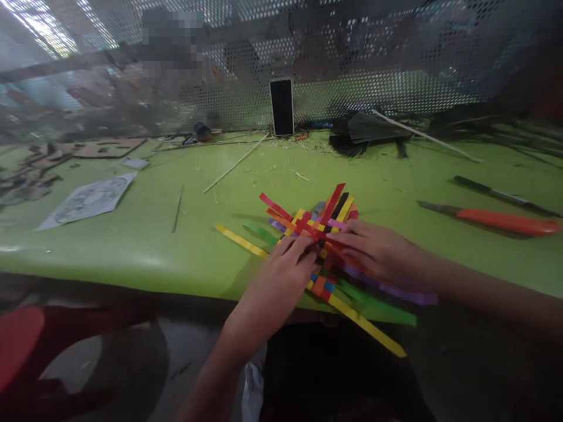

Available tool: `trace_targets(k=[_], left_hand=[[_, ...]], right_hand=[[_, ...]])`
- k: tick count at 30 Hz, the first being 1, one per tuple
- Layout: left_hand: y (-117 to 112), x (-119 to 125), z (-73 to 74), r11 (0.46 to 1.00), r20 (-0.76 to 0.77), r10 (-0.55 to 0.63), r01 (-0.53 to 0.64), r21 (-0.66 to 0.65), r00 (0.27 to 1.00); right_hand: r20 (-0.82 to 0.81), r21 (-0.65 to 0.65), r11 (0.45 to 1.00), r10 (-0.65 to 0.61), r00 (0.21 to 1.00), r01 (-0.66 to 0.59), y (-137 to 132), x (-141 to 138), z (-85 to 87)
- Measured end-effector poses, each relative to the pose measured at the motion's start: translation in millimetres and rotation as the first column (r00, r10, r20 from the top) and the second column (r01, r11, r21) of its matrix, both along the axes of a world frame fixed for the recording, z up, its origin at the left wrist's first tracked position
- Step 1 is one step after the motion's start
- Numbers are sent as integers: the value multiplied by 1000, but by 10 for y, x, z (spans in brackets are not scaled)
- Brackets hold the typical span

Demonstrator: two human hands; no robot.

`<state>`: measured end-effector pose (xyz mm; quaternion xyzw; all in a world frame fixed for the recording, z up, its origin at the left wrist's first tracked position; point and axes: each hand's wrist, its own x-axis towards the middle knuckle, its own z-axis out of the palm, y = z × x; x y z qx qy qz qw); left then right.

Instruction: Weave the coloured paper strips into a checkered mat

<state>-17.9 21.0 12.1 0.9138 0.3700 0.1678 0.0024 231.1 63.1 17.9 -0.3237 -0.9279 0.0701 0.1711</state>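
1. Weave [323, 284]: on the table [176, 258], right by the front edge, about midway between the left and right ends. The lower yellow strip [367, 325] looks to run out past that edge.
2. Left hand [284, 264]: fingers bent and close together, tips down on the weave. We can't tell if it pinches a strip.
3. Right hand [380, 246]: fingers narrow, tips near the left hand's at the middle of the weave. Pinch or just touch, we can't tell (fingers overlap the strips here).
4. Doing it well, our judgement: pin the crossings with the left fingertips, handle one strip at a time with the right, keep over-under strict, snug each strip flat without creasing. Loose ends like the purple strip [409, 295] and green strip [387, 309] could snag under the right arm, so we'd keep them fanned out.
5. Knife [505, 221], orange handle: toward the table's right end, well apart from the fingertips.
6. Containers: we make out none; strips lie directly on the table. Phone [282, 108] stands at the back edge, paper [90, 199] lies toward the left end.
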Motion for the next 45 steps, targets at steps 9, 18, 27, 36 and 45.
trace_targets(k=[9,18,27,36,45], left_hand=[[-41,106,95,998,-160,49,-53,-21,986],[-19,-10,-165,999,214,53,-50,-20,975],[-18,1,-157,993,249,94,-75,-86,964],[-16,-1,-154,990,254,101,-73,-120,962],[-31,10,-135,989,263,122,-93,-118,957]], right_hand=[[-113,1,996,90,990,-90,61,42,-11],[-132,-40,999,32,991,-37,59,29,-71],[-94,-173,981,-101,990,84,42,21,-76],[-349,-290,942,61,935,-169,52,177,78],[-277,-335,922,98,956,-192,169,354,-2]])
